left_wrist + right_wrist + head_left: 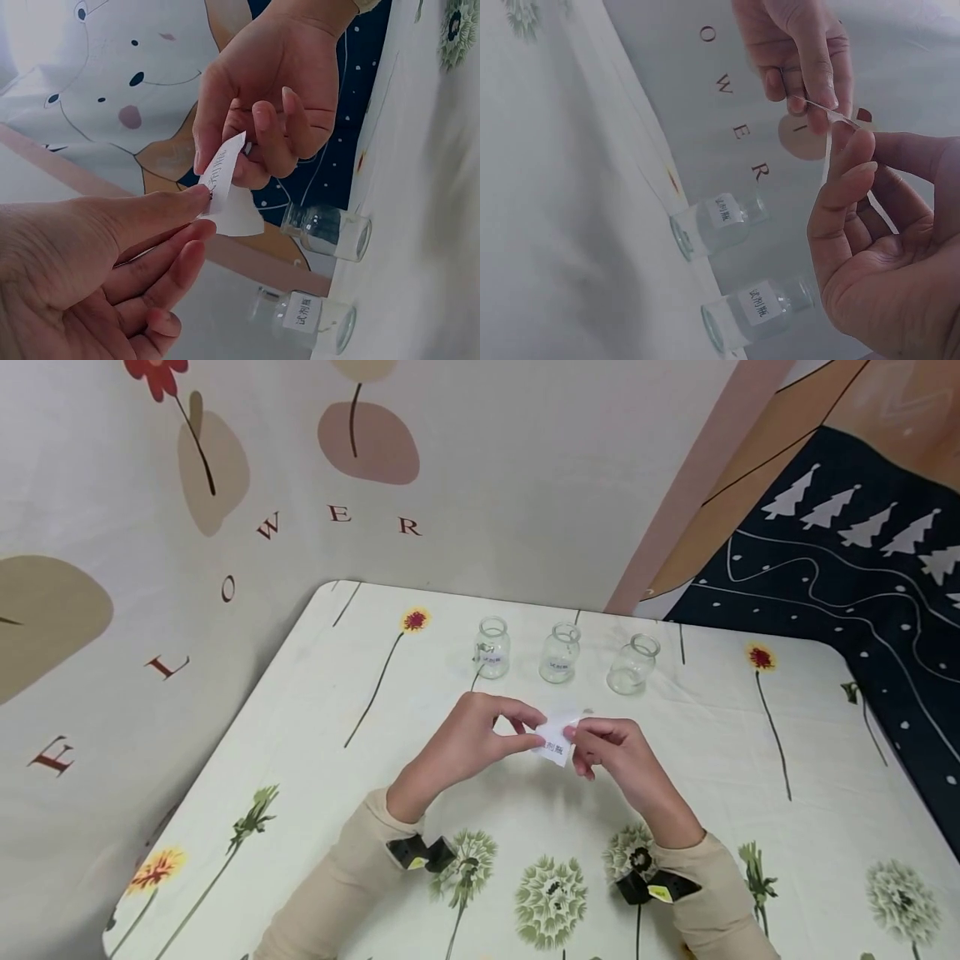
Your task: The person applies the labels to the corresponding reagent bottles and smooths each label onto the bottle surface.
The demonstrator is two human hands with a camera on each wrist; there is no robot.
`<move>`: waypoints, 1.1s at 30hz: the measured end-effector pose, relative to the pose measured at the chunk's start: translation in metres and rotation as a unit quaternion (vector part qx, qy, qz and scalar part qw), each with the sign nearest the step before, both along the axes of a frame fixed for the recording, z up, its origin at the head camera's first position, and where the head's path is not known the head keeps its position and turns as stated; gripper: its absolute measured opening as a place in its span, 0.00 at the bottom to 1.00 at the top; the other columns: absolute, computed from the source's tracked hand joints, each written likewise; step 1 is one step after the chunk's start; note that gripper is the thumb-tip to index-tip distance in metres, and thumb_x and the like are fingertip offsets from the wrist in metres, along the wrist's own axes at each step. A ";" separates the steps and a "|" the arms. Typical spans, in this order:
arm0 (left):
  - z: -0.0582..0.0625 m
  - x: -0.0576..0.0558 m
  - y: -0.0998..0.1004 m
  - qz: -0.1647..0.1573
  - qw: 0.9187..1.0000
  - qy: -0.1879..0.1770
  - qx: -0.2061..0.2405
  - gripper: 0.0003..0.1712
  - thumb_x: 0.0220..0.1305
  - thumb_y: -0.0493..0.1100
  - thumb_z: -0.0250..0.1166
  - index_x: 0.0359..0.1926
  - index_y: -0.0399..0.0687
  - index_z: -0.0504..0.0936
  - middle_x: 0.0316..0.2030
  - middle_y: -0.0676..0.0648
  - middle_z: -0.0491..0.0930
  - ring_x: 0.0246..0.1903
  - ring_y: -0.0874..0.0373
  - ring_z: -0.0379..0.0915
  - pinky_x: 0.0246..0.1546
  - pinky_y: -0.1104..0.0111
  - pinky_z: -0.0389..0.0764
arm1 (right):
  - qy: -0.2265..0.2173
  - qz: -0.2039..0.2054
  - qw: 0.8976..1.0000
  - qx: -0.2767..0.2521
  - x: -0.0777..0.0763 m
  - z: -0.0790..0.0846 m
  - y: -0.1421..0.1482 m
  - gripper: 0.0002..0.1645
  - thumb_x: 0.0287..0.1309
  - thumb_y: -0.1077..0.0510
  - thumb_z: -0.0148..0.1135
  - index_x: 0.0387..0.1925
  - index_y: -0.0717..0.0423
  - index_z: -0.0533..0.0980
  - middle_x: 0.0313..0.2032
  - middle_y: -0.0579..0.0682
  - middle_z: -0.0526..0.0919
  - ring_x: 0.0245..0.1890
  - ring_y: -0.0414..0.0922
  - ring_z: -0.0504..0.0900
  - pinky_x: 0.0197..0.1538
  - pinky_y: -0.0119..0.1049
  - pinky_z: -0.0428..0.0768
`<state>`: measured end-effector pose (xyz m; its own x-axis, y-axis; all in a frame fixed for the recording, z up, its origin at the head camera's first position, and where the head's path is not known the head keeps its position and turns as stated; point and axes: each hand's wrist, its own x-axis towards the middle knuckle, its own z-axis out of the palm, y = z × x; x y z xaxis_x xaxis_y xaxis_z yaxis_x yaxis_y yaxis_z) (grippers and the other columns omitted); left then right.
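A small white paper label (557,745) with printed dark characters is stretched between both hands above the table. My left hand (472,739) pinches its left side between thumb and forefinger. At its other edge, my right hand (618,750) pinches the paper. In the left wrist view, a printed strip (223,171) stands at an angle to a plain white piece (241,214) behind it; whether they are joined is unclear. Beyond the hands stand three small glass jars: a left jar (492,652) and a middle jar (559,656) with labels, and a right jar (632,670) showing none.
A white flower-printed cloth (420,693) covers the table. Patterned fabric hangs (525,485) rise behind it and along the left. The jars stand in a row near the table's far edge. A small black camera is strapped to each sleeved wrist.
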<state>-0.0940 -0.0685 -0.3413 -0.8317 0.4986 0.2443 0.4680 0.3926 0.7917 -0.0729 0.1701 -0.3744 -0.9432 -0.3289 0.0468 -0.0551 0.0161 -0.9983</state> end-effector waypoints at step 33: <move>-0.001 0.001 0.005 -0.007 0.998 0.039 0.041 0.09 0.62 0.40 0.76 0.43 0.48 0.93 0.33 0.56 0.89 0.33 0.70 0.81 0.37 0.67 0.79 | -0.081 0.065 0.977 -0.187 0.002 0.006 0.001 0.24 0.78 0.65 0.46 0.36 0.53 0.88 0.22 0.44 0.86 0.23 0.36 0.84 0.27 0.28 0.77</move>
